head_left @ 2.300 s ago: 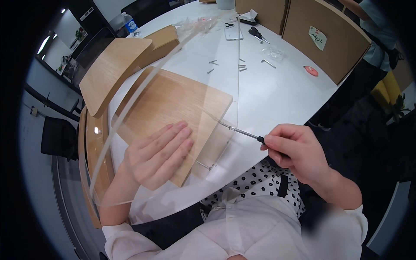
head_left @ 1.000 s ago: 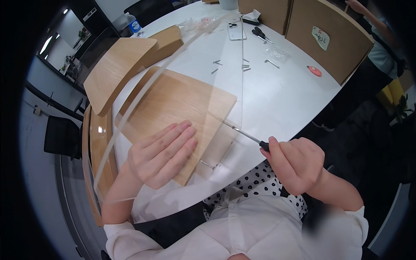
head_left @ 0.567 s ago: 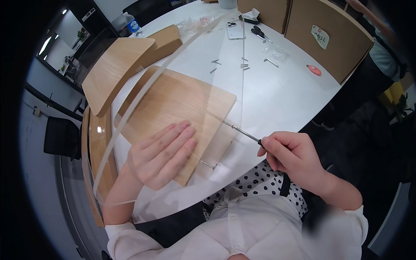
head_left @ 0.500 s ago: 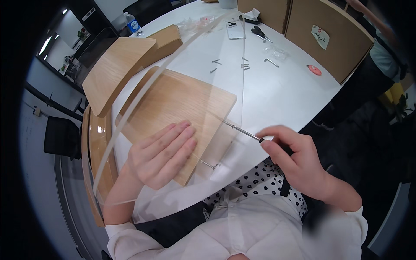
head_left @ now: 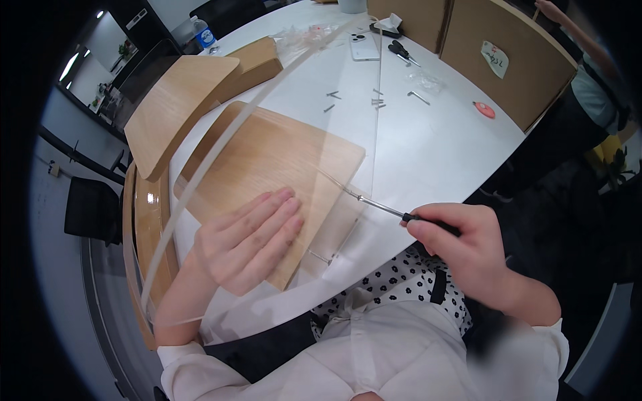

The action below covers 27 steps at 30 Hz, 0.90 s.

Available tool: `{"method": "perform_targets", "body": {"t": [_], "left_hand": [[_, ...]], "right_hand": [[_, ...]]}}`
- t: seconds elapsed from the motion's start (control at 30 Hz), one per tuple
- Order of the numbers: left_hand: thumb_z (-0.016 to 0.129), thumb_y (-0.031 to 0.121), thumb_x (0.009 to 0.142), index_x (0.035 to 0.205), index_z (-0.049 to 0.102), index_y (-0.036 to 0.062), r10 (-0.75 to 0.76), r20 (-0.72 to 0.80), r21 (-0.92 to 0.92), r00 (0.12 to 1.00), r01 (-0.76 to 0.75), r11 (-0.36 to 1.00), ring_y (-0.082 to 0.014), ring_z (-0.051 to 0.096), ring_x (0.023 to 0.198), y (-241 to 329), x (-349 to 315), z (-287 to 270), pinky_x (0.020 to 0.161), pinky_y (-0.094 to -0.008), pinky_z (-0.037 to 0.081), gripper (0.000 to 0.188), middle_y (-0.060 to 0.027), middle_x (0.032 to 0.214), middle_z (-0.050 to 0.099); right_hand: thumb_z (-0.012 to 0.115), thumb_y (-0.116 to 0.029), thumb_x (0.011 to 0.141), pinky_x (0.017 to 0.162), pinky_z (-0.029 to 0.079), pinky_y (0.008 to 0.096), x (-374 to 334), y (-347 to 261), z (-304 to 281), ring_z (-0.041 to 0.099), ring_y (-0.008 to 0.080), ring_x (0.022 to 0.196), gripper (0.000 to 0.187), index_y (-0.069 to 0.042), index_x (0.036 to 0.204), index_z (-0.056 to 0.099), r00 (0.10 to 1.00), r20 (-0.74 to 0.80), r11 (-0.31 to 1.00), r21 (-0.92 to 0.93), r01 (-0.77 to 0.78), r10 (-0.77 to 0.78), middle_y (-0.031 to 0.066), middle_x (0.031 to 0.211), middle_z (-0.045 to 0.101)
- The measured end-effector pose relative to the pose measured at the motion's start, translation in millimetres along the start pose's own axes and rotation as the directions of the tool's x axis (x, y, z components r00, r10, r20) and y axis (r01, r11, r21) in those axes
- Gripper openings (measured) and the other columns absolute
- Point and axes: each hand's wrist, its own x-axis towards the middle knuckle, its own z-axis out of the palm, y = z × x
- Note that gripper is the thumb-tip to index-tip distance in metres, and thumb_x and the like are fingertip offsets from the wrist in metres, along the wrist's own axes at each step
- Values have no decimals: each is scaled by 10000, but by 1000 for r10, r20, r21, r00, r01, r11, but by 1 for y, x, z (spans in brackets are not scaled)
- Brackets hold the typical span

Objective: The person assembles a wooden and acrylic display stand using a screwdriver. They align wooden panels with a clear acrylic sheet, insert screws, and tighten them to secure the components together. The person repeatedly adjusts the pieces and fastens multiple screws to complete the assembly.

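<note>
My left hand (head_left: pixel 251 244) lies flat with its fingers stretched out on a light wooden board (head_left: pixel 287 144). My right hand (head_left: pixel 465 244) is closed around the black handle of a screwdriver (head_left: pixel 382 206). Its shaft points left and away from me, and the tip meets the head of a screw (head_left: pixel 342 188) at the board's right edge. A second screw (head_left: pixel 320 256) sticks out from the same edge, nearer to me. Over the board spans a large clear panel with a thick curved edge (head_left: pixel 234 123); whether my left hand is under it I cannot tell.
Another wooden board (head_left: pixel 177 110) leans on a cardboard box (head_left: pixel 257 65) at the left. Loose screws (head_left: pixel 378 101), a phone (head_left: pixel 364 47), a black-handled tool (head_left: pixel 400 51) and a red cutter (head_left: pixel 484 109) lie on the white table (head_left: pixel 441 147). Large cardboard (head_left: pixel 508 63) stands behind; a person (head_left: pixel 592 100) is at far right.
My right hand has shifted slightly right and down and turned, wrapping the screwdriver's handle where earlier the fingertips pinched near its front. My left hand stays on the board.
</note>
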Motion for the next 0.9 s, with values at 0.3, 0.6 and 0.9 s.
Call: {"method": "perform_targets", "body": {"t": [0.3,0.6,0.9], "left_hand": [[651,-18,849,965,703,-94,-16,8,-3,1000,16,1000,-340,733,967,1,2,0,840,-398,626,148,-222,989,729],[673,-18,823,970,704,-92,-10,-17,-8,1000,10,1000,-335,734,966,-1,-2,3,842,-394,622,167,-217,990,729],[673,-34,824,965,692,-106,14,-58,-40,998,-16,999,-335,736,950,-2,-8,7,827,-391,627,160,-227,984,727]], "right_hand": [[658,-140,968,511,438,256,-9,5,7,452,144,513,231,77,1048,671,970,67,839,-490,237,-235,85,645,526],[723,-13,819,426,340,225,-3,22,7,447,111,510,99,45,879,670,467,319,-23,-844,536,-824,32,664,511],[604,-124,987,466,304,208,-5,10,2,392,51,511,182,41,933,658,973,106,922,313,-229,205,5,676,541]]}}
